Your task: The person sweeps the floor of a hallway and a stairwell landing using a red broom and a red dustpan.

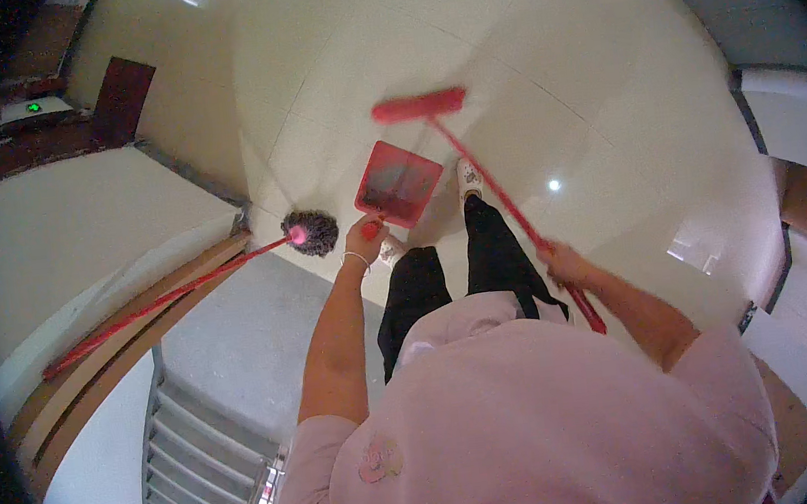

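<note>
My left hand grips the upright red handle of a long-handled dustpan, seen nearly end-on. Dark debris lies in the pan, mostly near its handle side. In my right hand is the red stick of a broom, held partway along its length. The red broom head is slightly blurred over the tiles beyond the dustpan, apart from it. Whether its bristles touch the floor I cannot tell.
A mop with a grey-black head and red handle leans at the left wall. A staircase descends or rises at lower left. Glossy pale floor tiles spread ahead. A dark brown door stands at upper left, near a lit green sign.
</note>
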`<action>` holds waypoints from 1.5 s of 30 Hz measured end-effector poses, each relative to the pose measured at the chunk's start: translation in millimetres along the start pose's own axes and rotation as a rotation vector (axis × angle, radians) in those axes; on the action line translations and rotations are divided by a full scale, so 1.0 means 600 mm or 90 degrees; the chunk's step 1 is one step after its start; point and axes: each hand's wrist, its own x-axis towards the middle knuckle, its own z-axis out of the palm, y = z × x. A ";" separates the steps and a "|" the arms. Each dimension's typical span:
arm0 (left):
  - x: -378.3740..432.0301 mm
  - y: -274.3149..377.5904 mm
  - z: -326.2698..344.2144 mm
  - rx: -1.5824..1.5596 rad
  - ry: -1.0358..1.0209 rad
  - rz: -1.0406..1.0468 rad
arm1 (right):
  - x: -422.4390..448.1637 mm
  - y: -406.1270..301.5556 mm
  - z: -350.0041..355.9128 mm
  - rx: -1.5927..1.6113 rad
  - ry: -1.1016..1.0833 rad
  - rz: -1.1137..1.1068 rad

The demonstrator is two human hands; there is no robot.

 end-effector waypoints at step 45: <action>-0.122 -0.182 0.004 -0.146 0.053 0.004 | 0.058 -0.114 0.209 0.136 0.106 -0.039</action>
